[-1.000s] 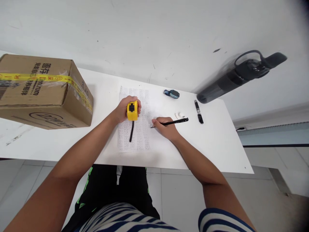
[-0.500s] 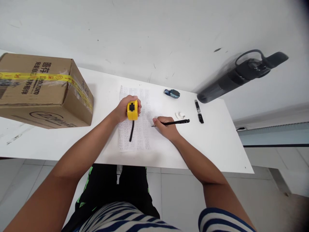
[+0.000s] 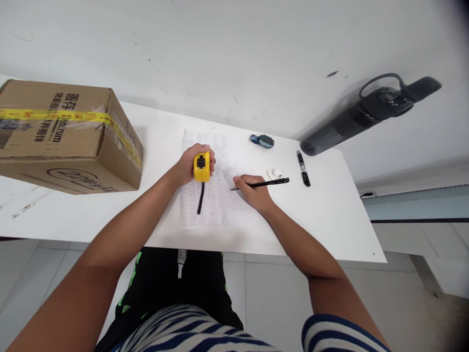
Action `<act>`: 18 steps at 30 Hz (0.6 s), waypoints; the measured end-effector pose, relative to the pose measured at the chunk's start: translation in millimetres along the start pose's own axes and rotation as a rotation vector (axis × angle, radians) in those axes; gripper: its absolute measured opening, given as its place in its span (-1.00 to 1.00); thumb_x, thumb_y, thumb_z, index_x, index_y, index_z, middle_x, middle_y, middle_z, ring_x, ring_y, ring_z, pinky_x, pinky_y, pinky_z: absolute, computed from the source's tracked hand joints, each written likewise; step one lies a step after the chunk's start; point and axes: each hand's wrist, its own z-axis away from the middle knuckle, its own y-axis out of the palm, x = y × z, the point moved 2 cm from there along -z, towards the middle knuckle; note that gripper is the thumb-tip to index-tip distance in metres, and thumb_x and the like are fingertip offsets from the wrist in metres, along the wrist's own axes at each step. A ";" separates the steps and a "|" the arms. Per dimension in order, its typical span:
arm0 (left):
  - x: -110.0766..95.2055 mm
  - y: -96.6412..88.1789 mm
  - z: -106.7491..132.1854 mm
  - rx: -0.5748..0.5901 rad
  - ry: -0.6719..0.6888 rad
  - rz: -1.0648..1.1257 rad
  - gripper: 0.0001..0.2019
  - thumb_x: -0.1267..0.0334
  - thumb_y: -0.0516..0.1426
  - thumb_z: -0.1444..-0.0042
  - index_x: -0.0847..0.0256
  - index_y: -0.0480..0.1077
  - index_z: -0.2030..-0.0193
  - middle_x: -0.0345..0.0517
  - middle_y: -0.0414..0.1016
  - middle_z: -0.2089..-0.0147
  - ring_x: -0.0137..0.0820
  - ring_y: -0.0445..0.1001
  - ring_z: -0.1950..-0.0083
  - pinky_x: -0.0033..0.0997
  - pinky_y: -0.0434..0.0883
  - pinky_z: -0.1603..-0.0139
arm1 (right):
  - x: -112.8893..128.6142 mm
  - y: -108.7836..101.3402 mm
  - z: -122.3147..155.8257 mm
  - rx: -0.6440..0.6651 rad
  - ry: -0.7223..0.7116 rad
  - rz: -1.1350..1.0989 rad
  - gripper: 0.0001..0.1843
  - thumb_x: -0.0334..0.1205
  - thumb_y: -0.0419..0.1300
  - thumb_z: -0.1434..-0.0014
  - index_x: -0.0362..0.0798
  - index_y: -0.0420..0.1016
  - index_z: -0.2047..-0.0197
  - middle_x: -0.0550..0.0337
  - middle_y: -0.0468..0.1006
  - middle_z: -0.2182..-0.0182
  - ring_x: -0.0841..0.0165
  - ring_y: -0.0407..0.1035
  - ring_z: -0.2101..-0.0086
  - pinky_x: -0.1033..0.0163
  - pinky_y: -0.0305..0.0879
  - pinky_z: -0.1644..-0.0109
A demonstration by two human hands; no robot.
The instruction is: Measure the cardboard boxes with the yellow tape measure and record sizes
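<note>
My left hand (image 3: 188, 164) is closed around a yellow tape measure (image 3: 202, 172) with a black button. A black wrist strap (image 3: 201, 198) hangs from it over a sheet of paper (image 3: 214, 210) covered in dense small print. To the right, my right hand (image 3: 254, 192) grips a black pen (image 3: 271, 182), its tip pointing left at the sheet's right edge. Whether the tip touches the surface, I cannot tell. Just beyond that hand lies a small white curled object (image 3: 274, 173), its kind unclear.
A taped cardboard box (image 3: 69, 142) stands on the left of the white table (image 3: 322, 230). Near the wall lie a small blue-and-black object (image 3: 262, 141) and a black marker (image 3: 303, 168). A dark bottle (image 3: 340, 124) with a carrying loop stands at the back right.
Both hands keep their grips and the tape measure stays in place over the paper. The whole view has shifted very slightly; otherwise little differs.
</note>
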 end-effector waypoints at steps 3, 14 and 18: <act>0.2 -0.2 -0.2 0.003 -0.002 0.008 -0.70 0.05 0.14 -0.09 0.24 0.42 0.48 -0.11 0.45 0.52 -0.43 0.42 0.48 -0.40 0.45 0.41 | 0.1 -0.5 0.1 0.001 -0.009 0.011 -0.50 0.09 0.17 -0.21 -0.04 0.35 0.64 0.30 0.24 0.69 0.45 0.13 0.58 0.27 0.06 0.49; 0.5 -1.0 -1.5 0.015 -0.007 0.004 -0.71 0.04 0.14 -0.08 0.24 0.40 0.48 -0.11 0.44 0.52 -0.43 0.42 0.49 -0.40 0.44 0.42 | 0.5 0.2 1.8 -0.076 -0.040 0.028 -0.43 0.15 0.15 -0.22 -0.02 0.22 0.67 0.30 0.21 0.69 0.45 0.09 0.59 0.26 0.05 0.49; 0.7 -0.8 -1.5 0.015 -0.010 0.015 -0.70 0.05 0.14 -0.09 0.25 0.40 0.48 -0.11 0.44 0.51 -0.43 0.42 0.49 -0.41 0.44 0.41 | 1.0 -0.3 1.6 -0.057 -0.046 0.024 -0.43 0.15 0.15 -0.22 -0.03 0.22 0.67 0.30 0.21 0.69 0.46 0.10 0.59 0.26 0.06 0.49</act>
